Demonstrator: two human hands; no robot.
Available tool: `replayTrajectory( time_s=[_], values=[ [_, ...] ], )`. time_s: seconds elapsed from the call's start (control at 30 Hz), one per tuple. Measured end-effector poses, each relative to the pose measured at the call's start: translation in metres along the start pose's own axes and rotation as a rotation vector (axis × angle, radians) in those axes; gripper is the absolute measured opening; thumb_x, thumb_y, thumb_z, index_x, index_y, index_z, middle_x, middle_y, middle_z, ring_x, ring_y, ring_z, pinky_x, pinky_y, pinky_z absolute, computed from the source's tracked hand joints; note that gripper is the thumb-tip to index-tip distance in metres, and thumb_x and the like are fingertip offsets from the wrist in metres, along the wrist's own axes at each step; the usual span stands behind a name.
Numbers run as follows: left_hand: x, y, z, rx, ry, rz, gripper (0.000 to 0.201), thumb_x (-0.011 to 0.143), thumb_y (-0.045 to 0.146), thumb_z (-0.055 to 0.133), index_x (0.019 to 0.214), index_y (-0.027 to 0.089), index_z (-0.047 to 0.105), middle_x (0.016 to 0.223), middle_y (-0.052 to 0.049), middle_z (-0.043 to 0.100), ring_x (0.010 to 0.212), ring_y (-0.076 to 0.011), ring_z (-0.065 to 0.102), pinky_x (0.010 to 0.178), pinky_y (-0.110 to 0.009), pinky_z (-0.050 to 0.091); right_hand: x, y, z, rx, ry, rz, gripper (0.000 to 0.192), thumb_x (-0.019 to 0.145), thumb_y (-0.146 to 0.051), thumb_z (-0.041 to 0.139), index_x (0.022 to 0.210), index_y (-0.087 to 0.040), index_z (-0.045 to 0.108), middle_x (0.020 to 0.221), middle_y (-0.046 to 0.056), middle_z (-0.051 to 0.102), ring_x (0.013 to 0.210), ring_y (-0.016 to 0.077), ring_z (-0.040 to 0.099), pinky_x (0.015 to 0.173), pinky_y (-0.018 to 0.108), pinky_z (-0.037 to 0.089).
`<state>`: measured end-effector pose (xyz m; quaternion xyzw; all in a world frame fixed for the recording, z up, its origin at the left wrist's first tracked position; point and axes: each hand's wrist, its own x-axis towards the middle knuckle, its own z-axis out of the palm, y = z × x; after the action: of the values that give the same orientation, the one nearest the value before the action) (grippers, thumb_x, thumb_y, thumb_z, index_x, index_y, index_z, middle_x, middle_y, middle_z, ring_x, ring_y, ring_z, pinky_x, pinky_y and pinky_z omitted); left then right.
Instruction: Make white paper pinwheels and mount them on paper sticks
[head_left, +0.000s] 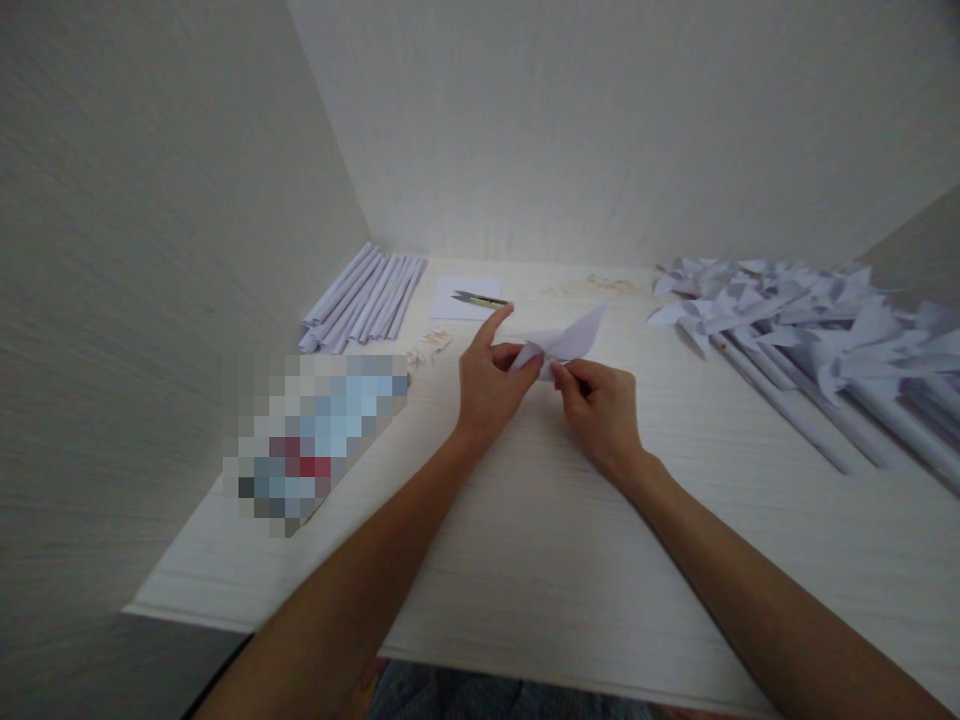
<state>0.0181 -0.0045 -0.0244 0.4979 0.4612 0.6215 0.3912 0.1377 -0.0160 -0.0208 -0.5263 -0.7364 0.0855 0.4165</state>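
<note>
Both hands pinch a folded paper piece above the tabletop.

I see the folded paper piece (561,344) held just over the tabletop (540,540), its long axis running from lower left to upper right, the pointed tip aimed up and right, away from the clippers (480,298) beyond it. My left hand (491,385) grips its left end between thumb and curled fingers, index finger raised. My right hand (600,410) is closed, pinching its lower middle.
</note>
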Motion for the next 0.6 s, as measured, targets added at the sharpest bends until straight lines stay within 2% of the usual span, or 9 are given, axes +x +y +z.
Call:
replayTrajectory(
  time_s=[0.27, 0.6],
  values=[
    [-0.0006, 0.0032, 0.0002, -0.028, -0.019, 0.006, 0.069, 0.059, 0.013, 0.064, 0.124, 0.016, 0.041, 0.06, 0.005, 0.064, 0.053, -0.007, 0.057, 0.056, -0.018, 0.047, -0.0025, 0.0029, 0.0019, -0.11, 0.026, -0.144, 0.033, 0.08, -0.023, 0.044, 0.048, -0.016, 0.047, 0.048, 0.001, 0.049, 0.045, 0.0099, 0.04, 0.047, 0.024, 0.026],
    [-0.0006, 0.0034, -0.0006, -0.012, -0.031, 0.005, 0.067, 0.062, 0.015, 0.063, 0.125, 0.018, 0.041, 0.062, 0.004, 0.065, 0.054, -0.0074, 0.058, 0.056, -0.019, 0.047, -0.0035, 0.0004, 0.0003, -0.15, 0.0, -0.141, 0.033, 0.081, -0.022, 0.042, 0.048, -0.017, 0.043, 0.048, 0.0, 0.047, 0.045, 0.0097, 0.037, 0.047, 0.025, 0.025]
  ],
)
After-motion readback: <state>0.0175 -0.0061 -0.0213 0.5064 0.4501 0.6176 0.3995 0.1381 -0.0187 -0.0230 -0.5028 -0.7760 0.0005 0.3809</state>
